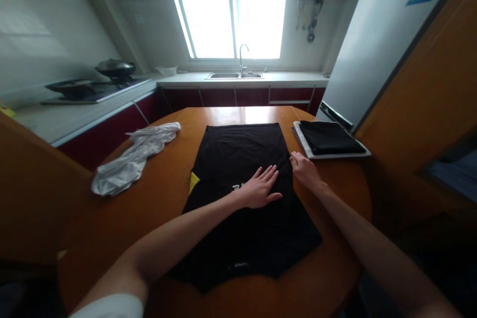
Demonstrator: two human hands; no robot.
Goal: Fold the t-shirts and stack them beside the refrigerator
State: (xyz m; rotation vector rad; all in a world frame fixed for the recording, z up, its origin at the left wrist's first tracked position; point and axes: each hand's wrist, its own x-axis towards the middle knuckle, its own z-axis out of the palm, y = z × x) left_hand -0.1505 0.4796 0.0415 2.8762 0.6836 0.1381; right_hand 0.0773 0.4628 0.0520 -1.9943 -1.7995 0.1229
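Note:
A black shirt (238, 159) lies spread flat on the round wooden table (167, 189), with a bit of yellow showing at its left edge and white print near the middle. My left hand (261, 188) lies flat on the shirt's middle, fingers together and stretched out. At the shirt's right edge is my right hand (305, 171), its fingers touching the fabric there. Whether it pinches the edge I cannot tell.
A crumpled white garment (130, 159) lies on the table's left side. A stack of folded clothes, black on top of white (328, 140), sits at the far right. Beyond are a counter with a sink (234, 75), a stove with pans (89, 87) and a white fridge (372, 44).

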